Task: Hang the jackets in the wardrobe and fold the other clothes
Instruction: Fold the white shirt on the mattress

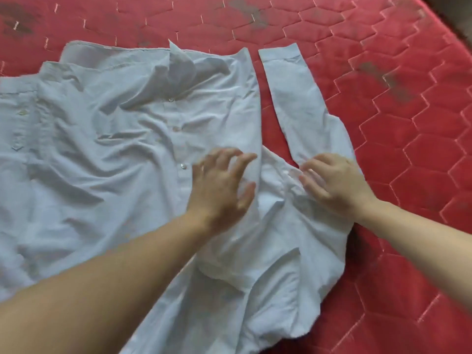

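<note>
A pale blue button-up shirt [107,154] lies spread and wrinkled on the red quilted mattress [408,149]. Its button placket runs up the middle, and one long sleeve [293,93] stretches away toward the far side. My left hand [219,190] hovers over or touches the cloth beside the placket, fingers spread and slightly bent. My right hand [334,185] rests with spread fingers on the shirt where the sleeve joins the shoulder. Neither hand grips the fabric. My left forearm covers part of the lower shirt.
The red mattress with a hexagon stitch pattern fills the view, with bare surface at the right and along the top. Its far right corner [439,24] shows at the upper right, with dark floor beyond it.
</note>
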{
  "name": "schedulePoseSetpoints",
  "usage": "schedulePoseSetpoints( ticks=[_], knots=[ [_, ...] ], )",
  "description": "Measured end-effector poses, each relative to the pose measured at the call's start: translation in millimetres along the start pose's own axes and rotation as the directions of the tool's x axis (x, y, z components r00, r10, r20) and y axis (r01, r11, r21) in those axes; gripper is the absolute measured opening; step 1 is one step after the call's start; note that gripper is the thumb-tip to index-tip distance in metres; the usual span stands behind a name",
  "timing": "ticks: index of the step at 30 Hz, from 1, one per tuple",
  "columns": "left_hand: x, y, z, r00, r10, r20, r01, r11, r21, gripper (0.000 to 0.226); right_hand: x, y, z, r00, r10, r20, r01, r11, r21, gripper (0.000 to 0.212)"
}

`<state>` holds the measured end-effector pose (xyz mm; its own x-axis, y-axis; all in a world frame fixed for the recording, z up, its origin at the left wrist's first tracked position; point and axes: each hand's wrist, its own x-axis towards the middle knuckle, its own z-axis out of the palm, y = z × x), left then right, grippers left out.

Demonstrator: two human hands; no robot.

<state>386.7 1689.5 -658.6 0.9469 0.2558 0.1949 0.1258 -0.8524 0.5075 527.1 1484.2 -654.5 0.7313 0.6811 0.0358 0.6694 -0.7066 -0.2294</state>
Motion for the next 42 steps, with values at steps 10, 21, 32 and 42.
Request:
schedulePoseSetpoints(
  ticks=[10,21,32,42],
  knots=[
    [-85.4,118.5,43.6,0.86,-0.041,0.509,0.073,0.996,-0.042,0.025,-56.2,11.8,-7.6,0.704,0.677,0.214,-0.659,0.511,0.552,0.034],
    [-100.4,135.4,10.2,0.529,0.17,0.831,0.047,0.972,-0.229,0.017,-99.5,-13.6,-19.8,0.998,0.039,-0.044,-0.038,0.999,0.025,0.024],
    [-34.4,-16.1,5.5,0.741,-0.552,0.382,0.435,0.828,0.353,0.069,-43.7,-43.8,23.3,0.973,-0.172,0.153,0.193,0.971,-0.139,0.034],
    [-62.5,-36.4,24.1,0.705,-0.705,0.072,0.613,0.658,0.437,0.086,39.6,-89.7,32.4,0.97,0.097,0.224,-0.139,0.974,0.178,0.044]
  ],
)
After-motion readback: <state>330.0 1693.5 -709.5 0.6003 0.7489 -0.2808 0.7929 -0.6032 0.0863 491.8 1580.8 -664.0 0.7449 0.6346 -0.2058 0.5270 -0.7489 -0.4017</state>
